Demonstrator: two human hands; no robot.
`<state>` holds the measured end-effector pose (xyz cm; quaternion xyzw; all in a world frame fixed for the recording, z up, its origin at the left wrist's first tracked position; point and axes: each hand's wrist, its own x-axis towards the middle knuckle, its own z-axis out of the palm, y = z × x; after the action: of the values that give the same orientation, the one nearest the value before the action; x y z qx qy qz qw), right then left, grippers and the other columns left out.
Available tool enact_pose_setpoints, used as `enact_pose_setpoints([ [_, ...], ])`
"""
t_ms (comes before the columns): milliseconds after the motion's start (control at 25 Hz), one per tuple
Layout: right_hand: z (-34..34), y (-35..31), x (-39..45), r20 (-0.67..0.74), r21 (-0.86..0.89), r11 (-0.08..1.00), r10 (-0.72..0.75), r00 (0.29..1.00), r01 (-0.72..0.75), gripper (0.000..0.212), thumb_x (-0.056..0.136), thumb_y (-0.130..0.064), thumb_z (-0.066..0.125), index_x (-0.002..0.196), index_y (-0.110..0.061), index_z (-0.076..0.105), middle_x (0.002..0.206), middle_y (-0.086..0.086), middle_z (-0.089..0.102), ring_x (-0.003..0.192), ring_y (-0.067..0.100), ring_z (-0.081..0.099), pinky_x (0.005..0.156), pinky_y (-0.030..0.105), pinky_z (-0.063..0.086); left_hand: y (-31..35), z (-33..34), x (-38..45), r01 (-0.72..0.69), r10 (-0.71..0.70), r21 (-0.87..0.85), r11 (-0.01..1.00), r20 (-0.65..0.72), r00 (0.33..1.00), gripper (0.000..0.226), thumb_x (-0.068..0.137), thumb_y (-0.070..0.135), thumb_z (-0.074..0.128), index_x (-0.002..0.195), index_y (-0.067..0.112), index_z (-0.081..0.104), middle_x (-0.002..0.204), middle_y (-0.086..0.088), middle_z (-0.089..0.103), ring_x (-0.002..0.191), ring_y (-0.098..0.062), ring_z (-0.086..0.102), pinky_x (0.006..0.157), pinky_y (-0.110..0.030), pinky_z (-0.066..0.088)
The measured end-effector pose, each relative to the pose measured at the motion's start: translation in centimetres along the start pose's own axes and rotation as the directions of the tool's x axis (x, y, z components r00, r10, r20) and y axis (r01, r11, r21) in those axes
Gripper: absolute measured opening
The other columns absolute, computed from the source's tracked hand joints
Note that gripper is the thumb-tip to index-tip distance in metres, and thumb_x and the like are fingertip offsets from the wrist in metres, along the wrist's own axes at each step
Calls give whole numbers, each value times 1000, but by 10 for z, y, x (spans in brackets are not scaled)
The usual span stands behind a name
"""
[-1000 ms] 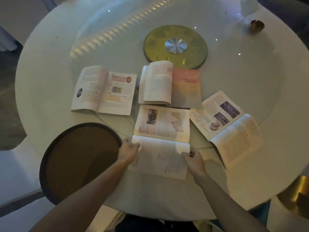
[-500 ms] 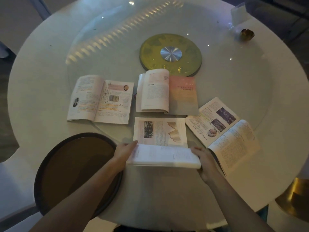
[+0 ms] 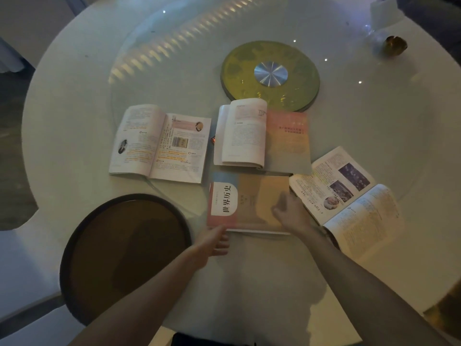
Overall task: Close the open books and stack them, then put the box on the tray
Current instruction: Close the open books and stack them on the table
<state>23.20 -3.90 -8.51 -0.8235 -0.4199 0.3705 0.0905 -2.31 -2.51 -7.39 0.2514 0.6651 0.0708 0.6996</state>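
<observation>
A history book (image 3: 239, 196) with a red, blue and tan cover lies closed on the round table, right in front of me. My right hand (image 3: 290, 213) rests flat on its cover, fingers spread. My left hand (image 3: 214, 242) sits at the book's near left corner, fingers loosely curled, holding nothing. Three books lie open: one at the left (image 3: 159, 143), one behind the closed book (image 3: 262, 138), one at the right (image 3: 346, 196). A round dark tray (image 3: 82, 236) sits at the near left. I see no box.
A yellow disc with a silver hub (image 3: 270, 73) marks the middle of the glass turntable. A small gold cup (image 3: 395, 46) stands at the far right by a clear card holder (image 3: 381, 13). The white table edge (image 3: 274, 328) curves close to my body.
The near book went from open to closed: both hands folded its near half over, and its cover now faces up. My right hand moved onto the cover; my left drew back to the corner.
</observation>
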Motion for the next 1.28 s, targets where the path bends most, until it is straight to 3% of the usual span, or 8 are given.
enact_pose_setpoints([
  [160, 36, 11, -28, -58, -186, 982, 10, 998, -21, 43, 97, -23, 55, 137, -7, 55, 146, 22, 43, 132, 41, 43, 106, 44, 43, -9, 8, 4, -4, 6, -77, 997, 24, 1000, 20, 99, 29, 60, 94, 9, 64, 93, -14, 65, 70, -21, 65, 61, -29, 60],
  [280, 65, 13, -79, -40, -148, 989, -32, 999, 26, 34, 99, -20, 53, 126, -2, 62, 139, 26, 48, 125, 43, 52, 100, 40, 48, -13, 9, 9, -61, 57, -71, 996, -52, 997, 18, 98, 27, 62, 97, 10, 60, 92, -14, 63, 78, -25, 64, 64, -33, 58],
  [440, 65, 11, -100, -18, -298, 951, -87, 996, 78, 34, 101, -29, 45, 119, -11, 67, 122, 14, 59, 111, 33, 59, 88, 39, 51, -19, -2, 21, -108, 108, 14, 994, -253, 962, 20, 90, 27, 69, 100, 16, 56, 107, -13, 68, 101, -31, 68, 93, -48, 57],
  [600, 39, 14, -60, -82, -159, 987, -30, 996, 17, 50, 99, -28, 55, 145, -9, 50, 138, 19, 51, 126, 36, 49, 100, 43, 45, -10, 5, 11, -219, 191, -85, 972, -254, 948, 5, 100, 16, 54, 101, 18, 50, 110, -18, 64, 101, -35, 68, 90, -54, 59],
  [800, 39, 7, -51, -64, -40, 998, -58, 996, 56, 19, 95, -28, 53, 99, -11, 59, 96, 6, 57, 96, 30, 55, 82, 43, 44, -4, -4, 0, -275, 222, -220, 936, -239, 945, 10, 103, 17, 47, 108, 23, 52, 106, -10, 67, 97, -32, 69, 87, -57, 59],
  [960, 51, 9, -70, -66, 183, 983, 33, 997, -20, 15, 96, -23, 61, 91, -9, 63, 88, 5, 63, 85, 27, 61, 75, 41, 50, -9, -17, 2, -299, 246, -183, 936, -264, 932, 12, 102, 21, 50, 105, 28, 59, 108, -7, 70, 101, -29, 70, 89, -55, 59],
  [1120, 66, 16, -70, 71, 400, 887, 222, 973, -231, 14, 87, -23, 65, 93, -10, 67, 92, 13, 72, 78, 23, 67, 66, 36, 51, -7, -20, 3, -390, 346, -136, 911, -265, 900, 18, 101, 21, 53, 108, 33, 65, 107, 2, 71, 97, -15, 69, 83, -35, 60],
  [1280, 66, 26, -74, 117, 485, 826, 266, 957, -289, 17, 86, -18, 63, 85, -1, 61, 89, 24, 70, 72, 28, 64, 56, 36, 46, 1, -11, 11, -334, 329, 29, 942, -273, 904, 18, 95, 20, 63, 113, 15, 65, 107, -7, 72, 94, -20, 69, 75, -30, 58],
])
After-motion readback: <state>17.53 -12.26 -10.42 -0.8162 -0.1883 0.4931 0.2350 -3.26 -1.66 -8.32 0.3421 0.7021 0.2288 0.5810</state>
